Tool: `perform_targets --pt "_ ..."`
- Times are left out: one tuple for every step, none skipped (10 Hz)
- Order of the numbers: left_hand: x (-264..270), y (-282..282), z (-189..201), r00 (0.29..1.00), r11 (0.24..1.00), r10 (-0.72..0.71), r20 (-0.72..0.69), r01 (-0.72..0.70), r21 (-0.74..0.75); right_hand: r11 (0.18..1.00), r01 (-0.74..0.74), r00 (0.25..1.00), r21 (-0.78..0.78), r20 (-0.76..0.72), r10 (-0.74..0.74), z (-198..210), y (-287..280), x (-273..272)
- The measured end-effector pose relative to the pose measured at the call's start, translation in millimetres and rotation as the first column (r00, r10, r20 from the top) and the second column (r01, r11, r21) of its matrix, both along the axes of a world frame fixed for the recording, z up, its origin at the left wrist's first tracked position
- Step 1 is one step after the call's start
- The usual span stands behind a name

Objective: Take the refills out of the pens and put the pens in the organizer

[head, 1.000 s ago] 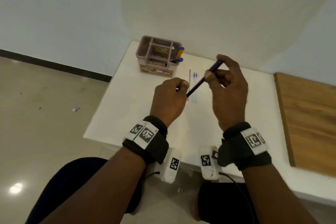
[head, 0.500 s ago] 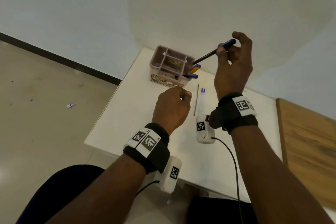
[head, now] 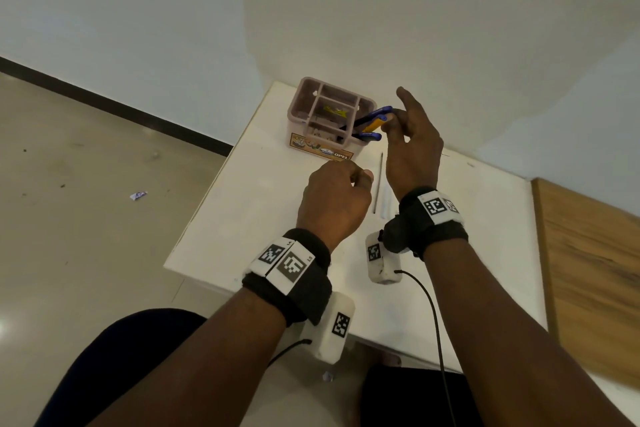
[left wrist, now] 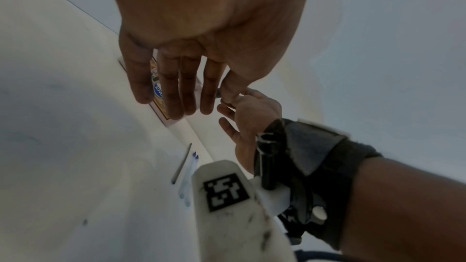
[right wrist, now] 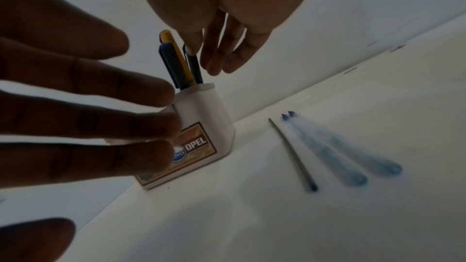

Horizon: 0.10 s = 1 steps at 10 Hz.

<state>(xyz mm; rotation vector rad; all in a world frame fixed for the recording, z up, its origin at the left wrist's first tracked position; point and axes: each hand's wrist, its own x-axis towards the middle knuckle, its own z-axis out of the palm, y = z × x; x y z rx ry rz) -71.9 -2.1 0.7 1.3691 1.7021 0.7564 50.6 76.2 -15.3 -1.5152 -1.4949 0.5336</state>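
A pink organizer stands at the far edge of the white table. Its right compartment holds a yellow pen, a blue pen and a dark blue pen. My right hand pinches the top of the dark blue pen, index finger raised. My left hand hovers over the table in front of the organizer, fingers relaxed and holding nothing. A thin grey refill and two clear blue refills lie side by side on the table.
A wooden board adjoins the table on the right. White walls close in behind the organizer. The floor drops away to the left, with a paper scrap on it. A black cable trails from my right wrist.
My right hand carried the dark blue pen away from my left hand, up over the organizer, then down into its right compartment. My left hand stayed over the table.
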Motion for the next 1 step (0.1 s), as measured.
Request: perform_targets --pt "1.6 1.4 1.9 0.999 0.999 0.035 -0.001 -0.035 -0.012 1.000 0.001 1.000 -0.011 -0.004 -0.001 3.3 1.5 -0.8"
